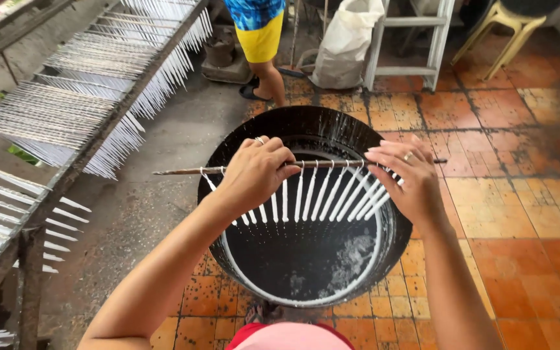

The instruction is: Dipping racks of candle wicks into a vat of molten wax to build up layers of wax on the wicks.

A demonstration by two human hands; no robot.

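Pink cloth (pixel 290 337) at my waist is sitting nearest the lens, just under the black drum (pixel 228 162). I'm standing over that drum on the orange tile floor (pixel 520 214); it's holding dark liquid with a whitish skin along the inner wall. To my left a long drying rack (pixel 66 123) is carrying many rows of thin white candles. Another person's legs (pixel 268 78) are showing beyond the drum, near a white sack (pixel 345 45), a white ladder (pixel 409 45) and a yellow stool (pixel 507 26).

I'm holding the thin stick (pixel 319 164) level across the drum mouth, and a row of slim white candles (pixel 332 194) is hanging from it by their wicks, fanning out above the liquid. My left hand (pixel 254 172) is clamping closed around the stick, left of the middle. My right hand (pixel 409 178) is pinching it toward the right end, fingers partly spread over the outer candles.

Judging by looks, the stick is light and stiff, while the candles are probably soft, slippery and easily marred, so gripping bare stick outside the row seems safest.
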